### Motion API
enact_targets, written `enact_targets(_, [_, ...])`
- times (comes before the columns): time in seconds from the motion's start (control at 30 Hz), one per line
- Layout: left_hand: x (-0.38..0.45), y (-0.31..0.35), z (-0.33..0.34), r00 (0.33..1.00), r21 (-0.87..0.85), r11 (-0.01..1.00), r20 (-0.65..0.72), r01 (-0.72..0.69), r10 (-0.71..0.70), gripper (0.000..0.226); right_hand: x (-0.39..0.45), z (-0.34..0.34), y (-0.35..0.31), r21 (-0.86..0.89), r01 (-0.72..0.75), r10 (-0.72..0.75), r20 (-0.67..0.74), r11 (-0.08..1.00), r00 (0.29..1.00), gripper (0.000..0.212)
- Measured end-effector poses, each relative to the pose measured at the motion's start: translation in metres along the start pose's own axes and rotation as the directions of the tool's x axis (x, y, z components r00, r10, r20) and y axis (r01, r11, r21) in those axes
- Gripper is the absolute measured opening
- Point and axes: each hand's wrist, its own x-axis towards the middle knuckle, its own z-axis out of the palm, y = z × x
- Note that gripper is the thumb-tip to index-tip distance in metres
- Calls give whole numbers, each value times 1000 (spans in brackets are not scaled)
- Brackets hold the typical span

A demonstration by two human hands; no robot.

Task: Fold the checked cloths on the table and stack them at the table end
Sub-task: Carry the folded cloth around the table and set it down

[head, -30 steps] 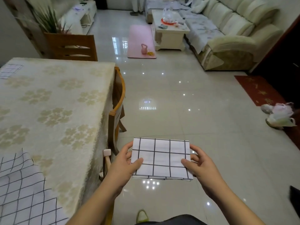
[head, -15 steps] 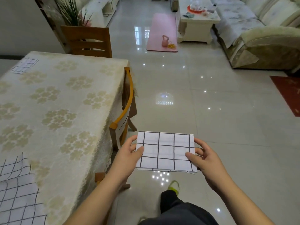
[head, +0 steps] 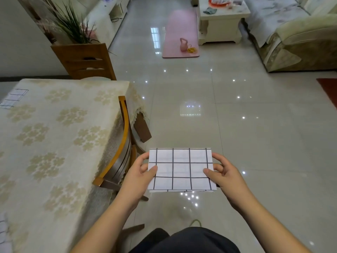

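A folded white cloth with dark checks [head: 181, 169] is held flat in the air over the floor, to the right of the table. My left hand [head: 138, 177] grips its left edge, thumb on top. My right hand [head: 225, 175] grips its right edge the same way. The table [head: 54, 136] with a cream flowered cover lies to my left. A folded checked cloth [head: 12, 98] rests at the table's far left end. A scrap of another checked cloth [head: 3, 230] shows at the near left edge of the view.
A wooden chair [head: 118, 147] is tucked under the table's right side, close to my left hand. Another wooden chair [head: 85, 61] stands at the table's far end. Glossy tiled floor spreads ahead, with a pink mat [head: 181, 35], coffee table [head: 221, 21] and sofa [head: 295, 37] beyond.
I have walked forward along the table, carrying the folded cloth in both hands. The unfolded cloth at the near table end has nearly slid out of view and the far end is closer.
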Motion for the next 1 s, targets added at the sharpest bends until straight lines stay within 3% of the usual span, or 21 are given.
enact_targets(0.27, [63, 9, -12, 999, -70, 997, -30, 21, -23, 43, 70, 12, -20, 10, 2, -3, 20, 1000, 1000, 33])
enact_targets(0.73, [219, 46, -90, 995, -155, 988, -92, 23, -38, 43, 241, 82, -90, -72, 15, -11, 66, 997, 998, 34])
enact_targets(1.0, [289, 77, -102, 982, -177, 983, -175, 38, -70, 43, 315, 90, -127, -109, 26, -12, 131, 994, 991, 31])
